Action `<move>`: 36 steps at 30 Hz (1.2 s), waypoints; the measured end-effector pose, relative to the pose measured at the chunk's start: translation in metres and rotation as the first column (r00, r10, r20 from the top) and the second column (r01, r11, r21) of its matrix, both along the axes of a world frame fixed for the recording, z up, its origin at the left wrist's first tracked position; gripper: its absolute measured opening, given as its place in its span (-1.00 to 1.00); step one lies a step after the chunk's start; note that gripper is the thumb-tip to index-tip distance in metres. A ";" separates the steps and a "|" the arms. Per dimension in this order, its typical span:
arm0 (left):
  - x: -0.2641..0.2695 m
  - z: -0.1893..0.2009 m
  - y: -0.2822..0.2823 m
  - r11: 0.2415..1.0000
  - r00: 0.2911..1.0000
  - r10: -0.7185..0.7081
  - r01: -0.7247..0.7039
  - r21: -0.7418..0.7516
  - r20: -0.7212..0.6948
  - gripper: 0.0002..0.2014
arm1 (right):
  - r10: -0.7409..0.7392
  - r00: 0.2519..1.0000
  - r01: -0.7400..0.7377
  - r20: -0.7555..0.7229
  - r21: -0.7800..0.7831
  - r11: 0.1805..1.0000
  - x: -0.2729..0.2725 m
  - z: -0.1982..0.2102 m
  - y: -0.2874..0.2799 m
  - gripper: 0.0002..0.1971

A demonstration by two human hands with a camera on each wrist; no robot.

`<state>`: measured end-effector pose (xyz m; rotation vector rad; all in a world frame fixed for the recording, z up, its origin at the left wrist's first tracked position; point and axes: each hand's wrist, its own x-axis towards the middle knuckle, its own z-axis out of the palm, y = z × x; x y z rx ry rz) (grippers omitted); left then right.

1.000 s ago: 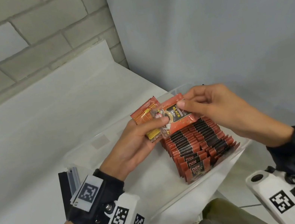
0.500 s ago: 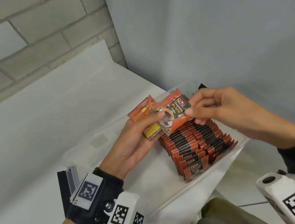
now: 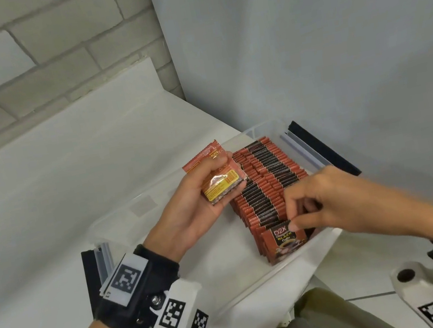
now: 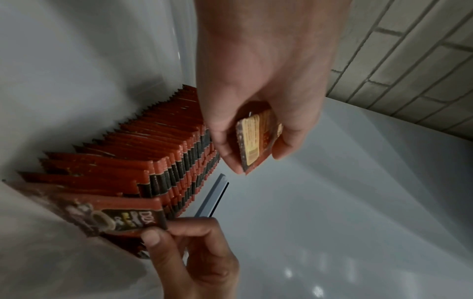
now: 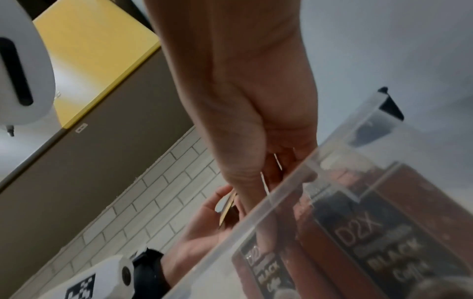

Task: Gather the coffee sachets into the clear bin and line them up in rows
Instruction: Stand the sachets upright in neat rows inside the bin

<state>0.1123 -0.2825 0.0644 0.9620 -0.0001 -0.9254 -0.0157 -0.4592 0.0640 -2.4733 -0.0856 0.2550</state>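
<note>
**Right hand seats a sachet at the near end of the rows**

The right hand [image 3: 329, 201] pinches the top edge of the front sachet [image 3: 284, 241] between thumb and fingertips, at the near end of the rows of sachets [image 3: 268, 183] inside the clear bin [image 3: 322, 243]. That sachet stands on edge, printed face toward the person, its top edge running about 8 to 2 o'clock in the head view. The rows stretch away from the hand toward roughly 11 o'clock. The left hand [image 3: 202, 204] sits at 10 o'clock from the right hand, gripping a small stack of spare sachets [image 3: 219, 177] above the bin's bare floor. The right hand is nearer the rows' end, so seating falls to it, I judge. The bin rests on the white tabletop [image 3: 46, 222].
</note>
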 end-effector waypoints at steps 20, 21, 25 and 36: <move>-0.001 0.000 0.001 0.999 0.999 -0.027 0.028 0.017 -0.024 -0.84 | 0.068 0.971 -0.098 -0.230 -0.121 0.988 0.018 0.000 0.003 -0.77; 0.000 0.000 0.001 0.999 0.999 -0.040 0.041 0.013 -0.014 -0.82 | 0.051 0.973 -0.073 -0.224 -0.090 0.993 0.019 0.004 0.003 -0.76; 0.000 -0.002 0.001 0.998 0.998 -0.064 0.064 0.021 0.001 -0.82 | -0.107 0.993 0.115 -0.058 0.169 0.979 0.028 0.018 0.010 -0.66; 0.000 -0.007 -0.001 0.986 0.985 -0.161 0.158 0.055 0.057 -0.83 | -0.280 0.959 0.269 -0.051 0.491 0.829 0.049 0.004 0.020 -0.87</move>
